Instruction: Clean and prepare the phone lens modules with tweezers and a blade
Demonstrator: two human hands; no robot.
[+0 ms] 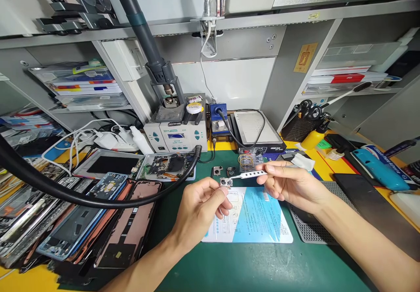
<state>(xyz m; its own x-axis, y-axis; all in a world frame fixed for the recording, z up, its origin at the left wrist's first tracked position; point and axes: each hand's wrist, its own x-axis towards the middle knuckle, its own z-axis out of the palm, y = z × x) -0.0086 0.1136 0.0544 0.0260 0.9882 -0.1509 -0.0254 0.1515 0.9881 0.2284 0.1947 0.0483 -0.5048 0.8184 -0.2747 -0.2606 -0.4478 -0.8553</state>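
My left hand [200, 206] is closed in a pinch on a small phone camera module [226, 182], held just above a blue and white sheet [252, 217] on the green mat [229, 265]. My right hand [288, 182] pinches a thin white perforated strip [251, 174]. The strip's left tip reaches to the module. Two more small camera modules [217, 170] lie on the mat behind my hands.
A pile of opened phones and back covers [98, 213] fills the left side, with a thick black hose [82, 198] arching over it. A soldering station [179, 134] and a heating plate [254, 130] stand at the back. A blue tool [377, 167] and a grey mat [311, 226] lie right.
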